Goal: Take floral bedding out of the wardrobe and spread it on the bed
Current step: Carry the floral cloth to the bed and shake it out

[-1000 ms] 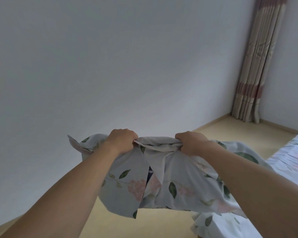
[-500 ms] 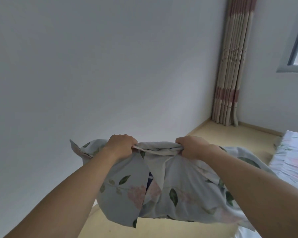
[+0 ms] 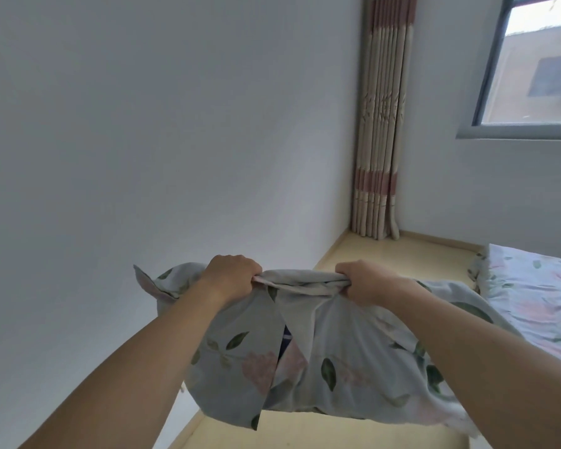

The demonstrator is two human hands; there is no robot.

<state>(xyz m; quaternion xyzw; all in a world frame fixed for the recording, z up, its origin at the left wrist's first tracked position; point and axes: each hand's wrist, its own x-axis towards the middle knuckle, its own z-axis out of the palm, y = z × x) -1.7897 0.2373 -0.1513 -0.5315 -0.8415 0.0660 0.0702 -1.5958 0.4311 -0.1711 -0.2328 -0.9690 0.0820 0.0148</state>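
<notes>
The floral bedding [image 3: 347, 361] is a pale grey cloth with green leaves and pink flowers, held up in front of me above the floor. My left hand [image 3: 230, 277] grips its bunched top edge on the left. My right hand [image 3: 360, 281] grips the same edge on the right, about a hand's width away. The cloth hangs down between and under my forearms, with a dark slit in its middle. The bed [image 3: 538, 296] with a matching floral sheet lies at the right edge. No wardrobe is in view.
A plain white wall [image 3: 143, 157] fills the left and centre. A striped beige and pink curtain [image 3: 382, 124] hangs in the corner, next to a window [image 3: 538, 69] at top right. Light wooden floor [image 3: 402, 251] runs between the wall and the bed.
The view has turned to the right and up, so the window and more of the bed show. Both hands keep the same grip on the bedding.
</notes>
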